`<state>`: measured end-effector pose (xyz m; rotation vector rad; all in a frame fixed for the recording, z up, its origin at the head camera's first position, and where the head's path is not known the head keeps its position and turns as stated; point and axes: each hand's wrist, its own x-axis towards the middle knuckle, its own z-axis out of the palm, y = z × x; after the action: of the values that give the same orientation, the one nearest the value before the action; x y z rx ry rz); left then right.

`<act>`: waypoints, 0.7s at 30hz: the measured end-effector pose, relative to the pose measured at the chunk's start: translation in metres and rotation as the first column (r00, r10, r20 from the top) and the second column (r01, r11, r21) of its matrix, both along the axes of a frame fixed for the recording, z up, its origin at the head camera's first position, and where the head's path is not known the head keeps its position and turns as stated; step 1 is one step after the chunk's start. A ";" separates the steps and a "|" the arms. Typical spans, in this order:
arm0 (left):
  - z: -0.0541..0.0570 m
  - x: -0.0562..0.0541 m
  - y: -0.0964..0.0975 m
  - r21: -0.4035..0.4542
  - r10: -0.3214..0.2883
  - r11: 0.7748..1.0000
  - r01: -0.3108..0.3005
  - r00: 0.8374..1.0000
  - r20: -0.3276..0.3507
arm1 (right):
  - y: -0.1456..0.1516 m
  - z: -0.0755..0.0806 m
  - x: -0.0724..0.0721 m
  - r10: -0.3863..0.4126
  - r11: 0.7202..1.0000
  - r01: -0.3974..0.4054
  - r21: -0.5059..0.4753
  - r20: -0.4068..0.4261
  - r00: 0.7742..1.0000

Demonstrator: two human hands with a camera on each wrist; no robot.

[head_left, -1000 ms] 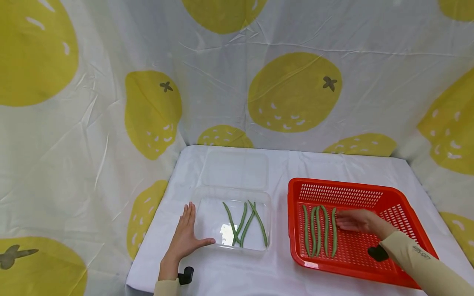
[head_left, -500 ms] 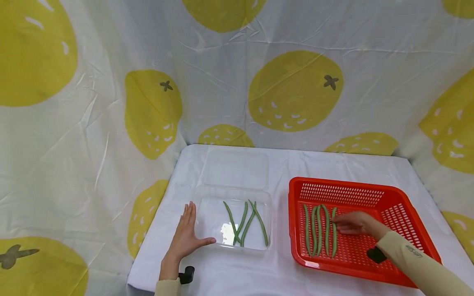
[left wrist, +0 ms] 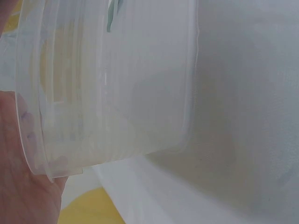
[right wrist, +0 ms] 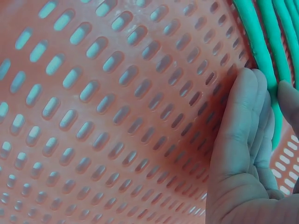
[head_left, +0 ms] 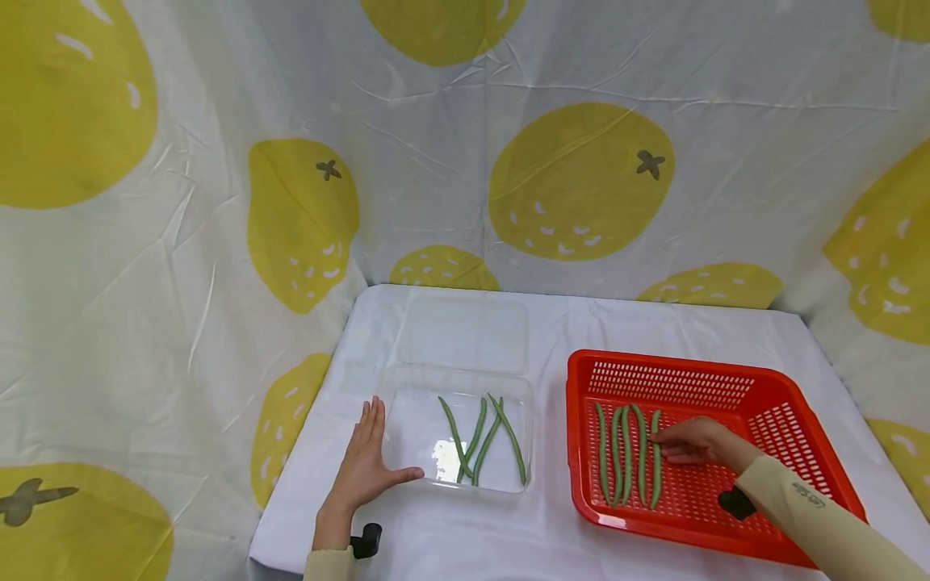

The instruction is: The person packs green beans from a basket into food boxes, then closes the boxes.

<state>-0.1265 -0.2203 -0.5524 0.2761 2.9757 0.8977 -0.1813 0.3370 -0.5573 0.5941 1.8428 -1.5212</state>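
Inside the red perforated basket (head_left: 672,361), several green beans lie side by side. My right hand (head_left: 699,442) pinches the rightmost green bean (head_left: 656,480) near its upper half; in the right wrist view the thumb (right wrist: 290,105) is on one side of the bean and the fingers (right wrist: 238,126) on the other. At the left, my left hand (head_left: 363,472) rests against the left side of a clear plastic container (left wrist: 126,93), thumb spread along its near edge and fingers straight. Several crossed green beans (head_left: 485,444) lie in that container.
A clear flat lid (head_left: 462,335) lies on the white tablecloth (head_left: 548,339) behind the container. A curtain (head_left: 421,177) printed with yellow fruit encloses the table at the back and sides.
My right hand has moved slightly left onto the rightmost bean, and its fingers have closed on it. That bean's top has shifted a little. The left hand stays in place.
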 end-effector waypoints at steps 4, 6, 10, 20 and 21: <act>0.000 0.000 0.000 0.002 -0.001 1.000 0.001 1.000 -0.006 | 0.001 0.001 0.002 0.028 0.997 -0.030 -0.070 -0.032 0.999; 0.000 0.000 0.000 0.005 0.000 1.000 0.000 1.000 -0.012 | 0.002 0.002 0.003 0.058 0.990 -0.063 -0.130 -0.047 0.997; -0.001 0.000 0.000 0.011 0.002 1.000 -0.002 1.000 -0.014 | 0.007 0.006 0.002 0.070 0.957 -0.082 -0.277 -0.054 0.996; 0.001 0.000 0.000 -0.004 -0.004 1.000 0.004 1.000 -0.004 | 0.003 0.037 -0.013 0.036 0.877 -0.055 -0.478 -0.048 0.998; 0.001 0.000 0.000 -0.004 -0.003 1.000 0.003 1.000 -0.004 | 0.000 0.039 -0.015 0.040 0.874 -0.059 -0.482 -0.050 0.998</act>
<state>-0.1262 -0.2200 -0.5511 0.2830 2.9794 0.8912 -0.1967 0.3372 -0.5178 0.2754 1.4040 -1.8780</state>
